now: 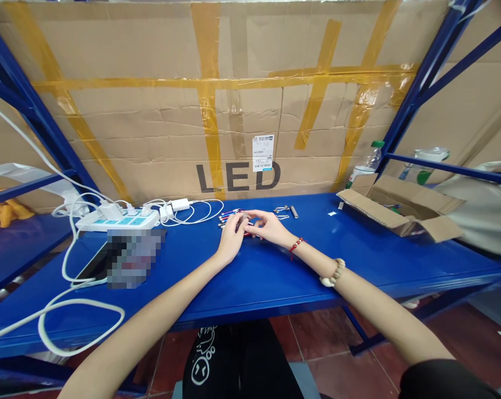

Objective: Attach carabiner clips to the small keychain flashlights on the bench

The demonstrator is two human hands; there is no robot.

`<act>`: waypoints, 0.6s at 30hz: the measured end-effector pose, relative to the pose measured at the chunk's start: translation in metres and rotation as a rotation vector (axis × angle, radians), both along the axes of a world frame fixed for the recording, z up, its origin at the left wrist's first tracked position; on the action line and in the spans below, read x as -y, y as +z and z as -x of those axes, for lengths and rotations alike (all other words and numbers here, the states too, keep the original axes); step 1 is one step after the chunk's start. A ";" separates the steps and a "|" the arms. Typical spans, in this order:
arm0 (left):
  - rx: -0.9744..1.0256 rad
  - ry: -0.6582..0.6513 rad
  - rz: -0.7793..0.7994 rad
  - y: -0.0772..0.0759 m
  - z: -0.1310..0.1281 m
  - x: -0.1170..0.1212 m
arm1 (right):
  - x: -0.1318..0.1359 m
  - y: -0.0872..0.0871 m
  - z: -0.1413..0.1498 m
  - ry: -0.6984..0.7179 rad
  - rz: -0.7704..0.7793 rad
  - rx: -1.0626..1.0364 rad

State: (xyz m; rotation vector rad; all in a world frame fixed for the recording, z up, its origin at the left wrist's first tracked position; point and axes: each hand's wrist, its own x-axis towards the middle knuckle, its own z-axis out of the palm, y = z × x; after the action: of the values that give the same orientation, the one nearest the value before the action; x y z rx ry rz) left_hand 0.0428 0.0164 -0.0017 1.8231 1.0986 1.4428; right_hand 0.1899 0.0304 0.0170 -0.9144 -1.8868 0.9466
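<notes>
My left hand (233,238) and my right hand (272,227) meet over the blue table, their fingertips pinched together. Whatever small thing they hold is hidden by the fingers and too small to name. Just behind my left hand, thin red, blue and white pieces (230,214) with shiny ends lie in a loose pile. Beyond my right hand are some slim metallic pieces (281,210) and a short grey cylinder (294,211).
On the left are a white power strip (128,220), tangled white cables (70,266) and a dark tablet-like device (96,260), partly blurred. An open cardboard box (383,213) and a green-capped bottle (369,160) stand right. A taped cardboard sheet (159,133) forms the back.
</notes>
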 end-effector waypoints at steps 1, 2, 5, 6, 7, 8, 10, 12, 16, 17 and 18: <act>0.005 0.017 0.001 0.000 0.001 -0.001 | 0.000 0.000 0.001 0.021 0.031 -0.005; 0.016 0.028 0.008 0.000 0.002 -0.002 | 0.000 -0.001 0.001 0.041 0.058 -0.017; 0.033 0.019 0.017 0.001 0.002 -0.002 | -0.001 -0.003 0.002 0.087 0.109 -0.060; 0.026 0.008 0.014 0.001 0.002 -0.002 | 0.000 -0.003 0.002 0.105 0.122 -0.073; 0.014 -0.001 0.012 0.001 0.001 -0.001 | 0.000 -0.003 0.002 0.122 0.133 -0.084; -0.002 -0.006 0.011 0.001 0.000 -0.001 | 0.001 -0.003 0.002 0.133 0.137 -0.091; -0.031 -0.004 0.019 0.001 -0.001 0.000 | 0.002 -0.003 0.003 0.136 0.134 -0.087; -0.028 -0.004 0.035 0.001 -0.002 0.001 | 0.001 -0.002 0.003 0.111 0.122 -0.076; 0.016 0.020 0.077 0.001 -0.003 0.002 | -0.010 0.001 -0.005 -0.009 0.066 -0.085; 0.016 0.044 0.091 0.001 -0.003 0.002 | -0.014 0.002 -0.009 -0.059 0.040 -0.084; 0.012 0.069 0.104 0.002 -0.003 0.002 | -0.019 0.003 -0.015 -0.121 0.014 -0.065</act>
State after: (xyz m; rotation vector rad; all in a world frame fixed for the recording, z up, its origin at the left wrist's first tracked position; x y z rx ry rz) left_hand 0.0454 0.0145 0.0000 1.7176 1.2190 1.4061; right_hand 0.2050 0.0491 0.0197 -0.9828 -1.7523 0.9070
